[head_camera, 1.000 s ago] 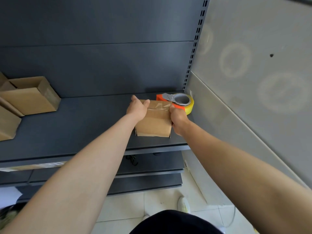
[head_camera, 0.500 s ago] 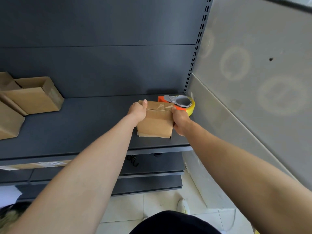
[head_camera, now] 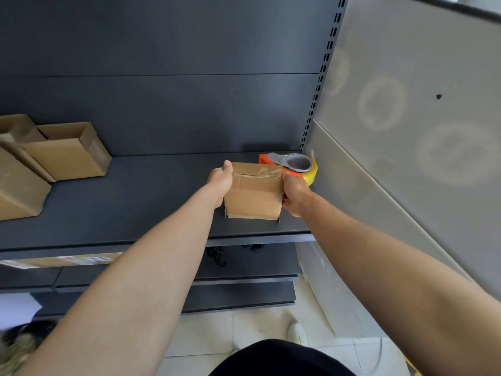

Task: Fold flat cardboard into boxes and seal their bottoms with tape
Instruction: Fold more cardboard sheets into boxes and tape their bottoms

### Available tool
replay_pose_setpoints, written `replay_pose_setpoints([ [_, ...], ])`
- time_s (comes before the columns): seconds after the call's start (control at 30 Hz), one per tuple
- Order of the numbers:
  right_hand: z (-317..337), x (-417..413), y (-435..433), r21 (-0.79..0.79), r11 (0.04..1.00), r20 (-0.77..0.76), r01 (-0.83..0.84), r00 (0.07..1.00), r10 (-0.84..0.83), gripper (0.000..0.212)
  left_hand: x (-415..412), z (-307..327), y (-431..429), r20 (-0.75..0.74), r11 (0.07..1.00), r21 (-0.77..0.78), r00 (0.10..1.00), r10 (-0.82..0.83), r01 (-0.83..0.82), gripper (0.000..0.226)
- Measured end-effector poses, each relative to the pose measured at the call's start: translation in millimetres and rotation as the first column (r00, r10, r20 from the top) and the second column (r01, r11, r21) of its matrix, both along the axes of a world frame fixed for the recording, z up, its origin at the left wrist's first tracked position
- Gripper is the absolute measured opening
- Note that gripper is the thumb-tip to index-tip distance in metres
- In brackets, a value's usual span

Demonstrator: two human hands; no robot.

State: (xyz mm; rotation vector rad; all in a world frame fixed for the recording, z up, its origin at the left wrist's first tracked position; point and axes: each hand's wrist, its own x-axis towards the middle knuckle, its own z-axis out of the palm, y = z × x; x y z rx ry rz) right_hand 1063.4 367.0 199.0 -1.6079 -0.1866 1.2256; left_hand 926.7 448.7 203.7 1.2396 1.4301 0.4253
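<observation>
1 head view (forward, downward)

left hand (head_camera: 220, 183), right hand (head_camera: 294, 195): curled grip

- the box (head_camera: 253, 196) stands on the shelf (head_camera: 135, 207), held between the left hand (head_camera: 220, 183) and right hand (head_camera: 295, 194).
- the tape dispenser (head_camera: 294, 165) lies just behind it, to the right.
- other boxes (head_camera: 67, 150) sit far left on the shelf.

I see a dark grey metal shelf unit (head_camera: 135, 207) w/ a flat back panel (head_camera: 162, 109) & a slotted upright (head_camera: 322, 77) at its right edge. Lower shelves (head_camera: 244, 270) sit below. Right of it is a pale grey wall (head_camera: 406, 63) w/ faint ring-shaped light spots (head_camera: 382, 103). The floor (head_camera: 257, 329) is whitish tile.
</observation>
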Motion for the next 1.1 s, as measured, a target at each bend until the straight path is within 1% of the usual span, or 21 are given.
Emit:
replay_pose_setpoints([
  [0.07,1,-3,0,0.002,1.000,0.022,0.002,1.000,-0.002,0.030,-5,-2,1,0.052,1.000,-0.025,0.999,0.015,-0.014,0.057],
  [0.17,4,-9,0,0.015,1.000,0.064,-0.011,0.998,0.010,0.022,-13,-6,3,0.124,0.999,-0.040,0.992,0.036,-0.031,0.051],
  [0.27,8,-17,3,0.069,0.998,0.068,0.002,0.998,-0.006,0.018,-28,-4,6,0.233,0.998,-0.018,0.970,0.066,-0.063,0.042],
  [0.37,15,-31,10,0.155,0.988,0.026,0.009,1.000,-0.013,0.011,-44,7,6,0.393,0.990,-0.021,0.909,0.136,-0.139,0.023],
  [0.43,18,-38,15,0.202,0.979,0.006,-0.002,1.000,0.000,0.008,-54,11,8,0.434,0.971,-0.031,0.872,0.225,-0.235,0.026],
  [0.47,19,-41,17,0.210,0.978,-0.002,-0.013,1.000,0.013,0.011,-60,9,9,0.440,0.960,-0.025,0.859,0.262,-0.280,0.029],
  [0.53,21,-47,19,0.215,0.976,-0.006,-0.023,1.000,0.025,0.028,-71,6,9,0.469,0.952,-0.006,0.839,0.274,-0.307,0.023],
  [0.57,21,-51,19,0.210,0.977,-0.005,-0.022,1.000,0.023,0.027,-76,4,8,0.475,0.956,-0.014,0.839,0.265,-0.294,0.032],
  [0.63,20,-59,18,0.165,0.986,0.028,-0.009,1.000,0.004,0.013,-83,1,5,0.433,0.959,-0.029,0.861,0.266,-0.281,0.061],
  [0.67,20,-63,19,0.131,0.991,0.053,-0.007,0.999,0.000,0.006,-86,2,1,0.399,0.960,-0.013,0.879,0.261,-0.279,0.068],
  [0.7,19,-68,18,0.108,0.994,0.066,-0.011,0.998,0.004,0.006,-88,3,-1,0.375,0.962,0.004,0.892,0.252,-0.274,0.070],
  [0.8,13,-80,16,0.059,0.997,0.036,-0.047,0.998,0.045,0.020,-97,2,-2,0.332,0.960,0.044,0.910,0.248,-0.278,0.066],
  [0.97,8,-93,21,0.129,0.983,-0.074,-0.127,0.988,0.138,0.040,-120,-12,1,0.251,0.951,0.091,0.931,0.266,-0.296,0.051],
  [1.1,2,-97,35,0.116,0.979,-0.077,-0.170,0.981,0.179,0.061,-128,-16,7,0.225,0.915,0.180,0.921,0.319,-0.361,0.042],
])
